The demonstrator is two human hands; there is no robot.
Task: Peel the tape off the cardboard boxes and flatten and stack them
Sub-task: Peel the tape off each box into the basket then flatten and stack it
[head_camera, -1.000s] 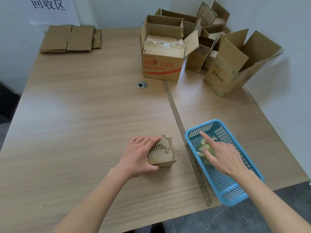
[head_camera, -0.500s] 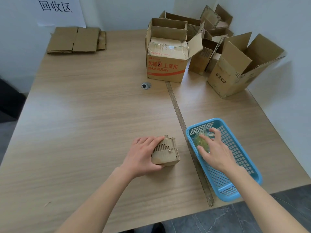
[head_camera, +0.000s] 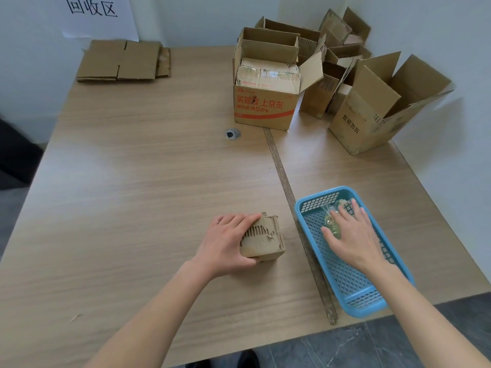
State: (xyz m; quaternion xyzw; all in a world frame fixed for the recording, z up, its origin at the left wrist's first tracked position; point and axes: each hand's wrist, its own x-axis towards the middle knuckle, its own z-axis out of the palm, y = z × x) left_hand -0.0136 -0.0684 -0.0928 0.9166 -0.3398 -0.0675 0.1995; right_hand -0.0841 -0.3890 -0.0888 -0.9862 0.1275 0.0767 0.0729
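A small torn cardboard box [head_camera: 265, 241] stands on the wooden table [head_camera: 148, 181] near its front edge. My left hand [head_camera: 228, 243] grips it from the left, fingers over its top and thumb under its near corner. My right hand [head_camera: 350, 235] lies flat, fingers straight, inside the blue plastic basket [head_camera: 342, 282], pressing on a wad of clear crumpled tape [head_camera: 332, 219]. Flattened cardboard [head_camera: 119, 61] lies stacked at the far left corner. Several open boxes stand at the far right, the nearest a printed box [head_camera: 265, 107] and a tilted one [head_camera: 377, 110].
A paper sign [head_camera: 95, 11] hangs on the wall above the flattened stack. A cable grommet [head_camera: 233, 134] sits mid-table, and a seam strip [head_camera: 292, 197] runs from the printed box to the front edge. White walls close the back and right sides.
My right hand has lowered from a pointing pose to lying flat on the tape wad in the basket. My left hand stays on the small box.
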